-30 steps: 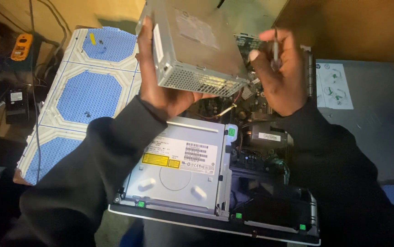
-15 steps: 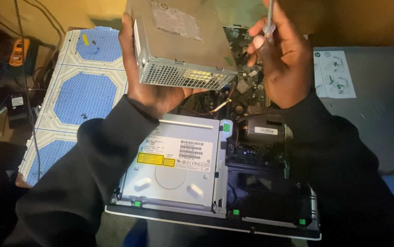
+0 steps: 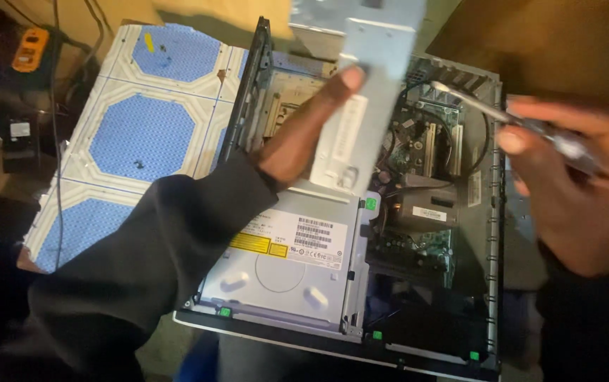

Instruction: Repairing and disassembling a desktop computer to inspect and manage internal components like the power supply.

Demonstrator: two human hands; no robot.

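Grey metal power supply [image 3: 361, 85], gripped in the left hand [image 3: 304, 134] above the case's [image 3: 492, 212] far-left corner, could slip onto the board [image 3: 425, 141], while the right hand [image 3: 573, 191], closed on a screwdriver [image 3: 488, 110], might scrape it.

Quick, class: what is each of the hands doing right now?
Left hand: closed on the grey metal box.
Right hand: closed on a screwdriver.

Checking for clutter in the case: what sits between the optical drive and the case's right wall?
In the head view, a black shrouded block and green circuit board lie between the optical drive and right wall.
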